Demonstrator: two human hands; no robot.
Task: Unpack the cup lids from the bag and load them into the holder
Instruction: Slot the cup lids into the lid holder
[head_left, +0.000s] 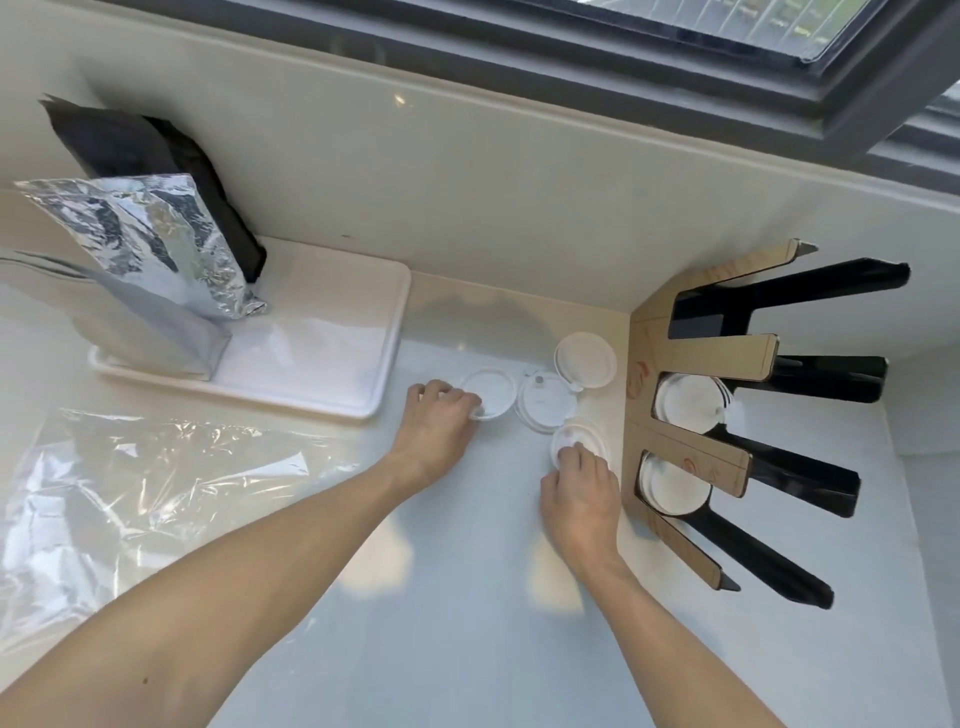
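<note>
Left hand (441, 410) fingers on lid (488, 392); right hand (582, 488) on lid (576, 441) beside holder (691, 358).

From my seat, the left hand's (435, 415) fingertips cover the near rim of one lid (488, 392), and the right hand (579, 493) hides the near half of another lid (574, 441). The holder's (691, 364) dividers mask the stacked lids (685, 402), so I can't count them. The clear bag (130, 493) runs off the left edge. The holder's red markings are possibly print, too small to read.
</note>
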